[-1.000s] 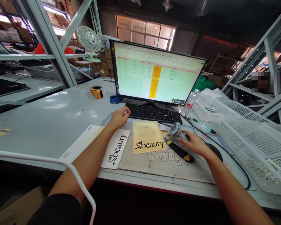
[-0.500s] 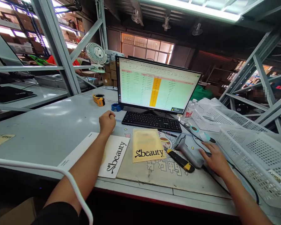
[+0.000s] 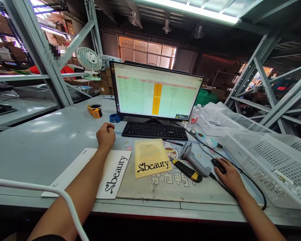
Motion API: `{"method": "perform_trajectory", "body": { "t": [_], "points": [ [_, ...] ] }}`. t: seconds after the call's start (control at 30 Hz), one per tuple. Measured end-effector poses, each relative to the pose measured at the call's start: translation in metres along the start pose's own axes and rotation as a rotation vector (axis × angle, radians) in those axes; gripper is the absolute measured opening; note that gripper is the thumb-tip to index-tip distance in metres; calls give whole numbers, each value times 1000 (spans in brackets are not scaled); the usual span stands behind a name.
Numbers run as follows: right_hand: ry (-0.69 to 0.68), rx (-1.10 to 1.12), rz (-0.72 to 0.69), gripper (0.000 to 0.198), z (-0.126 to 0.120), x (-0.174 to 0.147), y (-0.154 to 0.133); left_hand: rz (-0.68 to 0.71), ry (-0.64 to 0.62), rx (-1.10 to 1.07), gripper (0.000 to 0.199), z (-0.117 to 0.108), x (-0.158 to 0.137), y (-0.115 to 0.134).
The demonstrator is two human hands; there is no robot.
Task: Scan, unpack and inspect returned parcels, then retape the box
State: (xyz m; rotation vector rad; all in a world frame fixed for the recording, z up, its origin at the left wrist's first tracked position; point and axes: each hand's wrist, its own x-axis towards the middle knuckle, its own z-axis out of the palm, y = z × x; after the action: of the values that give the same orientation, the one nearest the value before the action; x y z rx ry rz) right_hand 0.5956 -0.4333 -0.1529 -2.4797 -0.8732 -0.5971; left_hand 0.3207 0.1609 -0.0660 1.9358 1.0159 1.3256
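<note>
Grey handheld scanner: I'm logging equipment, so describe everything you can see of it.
The scanner looks like grey plastic, with a head at one end and a long handle. It lies on the printed desk mat, head toward the monitor, handle slanting toward the right hand, which is not holding it. A black cable leaves the handle's end. A black-and-yellow cutter lies beside it; contact is unclear.

The black computer mouse lies low on the desk mat, between the thumb and fingers of the right hand, its visible front end pointing toward the far left (the hand covers the rest). The flat white packaging, just below the closed left hand, bears black "beauty" lettering running upward along its right side.
</note>
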Motion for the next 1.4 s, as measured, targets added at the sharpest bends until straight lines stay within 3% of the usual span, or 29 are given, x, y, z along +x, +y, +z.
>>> {"method": "perform_trajectory", "body": {
  "t": [0.23,0.4,0.47,0.6,0.67,0.7,0.77,0.83,0.9,0.97,1.03,1.13,1.23,1.3,1.37,1.4],
  "points": [
    [43,-70,29,53,-2,-4,-3,-124,21,-71,16,0,-2,5],
    [87,-56,26,54,-4,-4,-2,-165,-28,-130,26,7,-5,4],
    [83,-48,18,55,-5,-4,-1,-27,-91,-17,25,9,-8,5],
    [59,-29,20,58,-6,-4,-1,470,-107,193,30,6,-26,39],
    [67,-25,27,59,-6,-3,-2,668,-265,236,43,6,-48,70],
    [74,-23,27,59,-7,-3,-2,720,-442,267,53,7,-63,84],
    [85,-19,19,59,-8,-2,-4,717,-886,392,85,9,-98,107],
    [92,-11,7,58,-9,-2,-6,634,-1230,544,120,5,-136,117],
    [99,-4,-4,57,-10,-1,-8,605,-1404,604,135,-8,-172,117],
    [107,-2,-15,58,-11,-1,-9,652,-1468,581,141,-31,-203,109],
    [117,-1,-24,58,-12,-1,-9,723,-1447,572,136,-58,-230,99],
    [139,3,-36,58,-13,2,-5,821,-1295,567,87,-98,-256,86],
    [193,10,-32,56,-23,7,-7,837,-1123,304,72,-131,-260,82],
    [285,32,-31,52,-37,9,-24,671,-921,6,64,-146,-254,86],
    [353,190,-16,47,-55,7,-62,344,-636,-306,42,-150,-249,94],
    [318,353,0,46,-63,3,-88,147,-507,-459,30,-147,-248,99]
  ]
}}
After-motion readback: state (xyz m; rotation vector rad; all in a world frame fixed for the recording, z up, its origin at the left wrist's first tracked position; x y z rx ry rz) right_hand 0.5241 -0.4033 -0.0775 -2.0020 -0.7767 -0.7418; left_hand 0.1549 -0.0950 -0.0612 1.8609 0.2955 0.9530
